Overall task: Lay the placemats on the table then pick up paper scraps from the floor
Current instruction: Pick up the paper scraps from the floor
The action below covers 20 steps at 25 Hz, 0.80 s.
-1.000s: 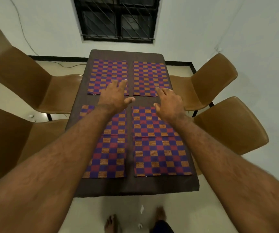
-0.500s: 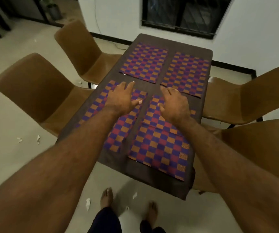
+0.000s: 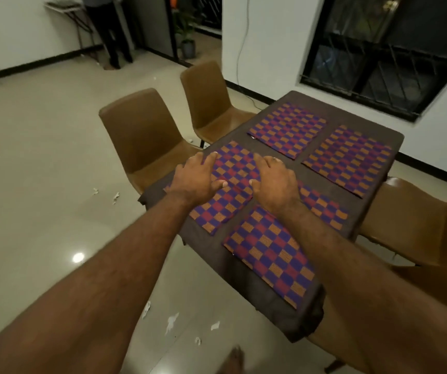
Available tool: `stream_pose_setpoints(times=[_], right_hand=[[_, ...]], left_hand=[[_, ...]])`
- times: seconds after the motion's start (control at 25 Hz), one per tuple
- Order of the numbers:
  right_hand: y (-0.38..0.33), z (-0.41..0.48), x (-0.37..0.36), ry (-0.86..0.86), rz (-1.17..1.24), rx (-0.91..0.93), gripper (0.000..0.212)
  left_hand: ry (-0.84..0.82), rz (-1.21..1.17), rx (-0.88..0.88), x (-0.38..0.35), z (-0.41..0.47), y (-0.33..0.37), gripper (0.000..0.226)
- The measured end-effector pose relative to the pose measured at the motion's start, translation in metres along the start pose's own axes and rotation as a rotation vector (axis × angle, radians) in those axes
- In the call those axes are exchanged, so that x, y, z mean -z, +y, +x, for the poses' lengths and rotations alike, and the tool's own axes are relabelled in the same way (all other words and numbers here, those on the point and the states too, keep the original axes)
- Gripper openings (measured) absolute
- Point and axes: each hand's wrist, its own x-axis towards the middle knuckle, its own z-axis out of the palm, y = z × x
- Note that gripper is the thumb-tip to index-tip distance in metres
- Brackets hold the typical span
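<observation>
Tan chairs [image 3: 141, 136], barred window [image 3: 387, 49] (dark outside).

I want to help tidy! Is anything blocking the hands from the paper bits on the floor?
Nothing visible does. The white paper scraps lie on open floor beside the dark brown table, not under it. The left hand and right hand are above a purple-and-orange checked placemat.

Four flat placemats [image 3: 349, 160]; scattered paper scraps [image 3: 172, 319]
</observation>
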Motion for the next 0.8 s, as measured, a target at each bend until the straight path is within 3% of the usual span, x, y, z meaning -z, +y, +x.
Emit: stream_pose_setpoints(times=[0.32, 0.8], right_hand=[[-0.068, -0.084, -0.01, -0.076, 0.035, 0.276, 0.07], [-0.148, -0.143, -0.172, -0.416, 0.061, 0.692, 0.068]], left_hand=[[0.015, -0.067, 0.314, -0.008, -0.152, -0.023, 0.088], [-0.124, -0.161, 0.798, -0.145, -0.308, -0.081, 0.081]])
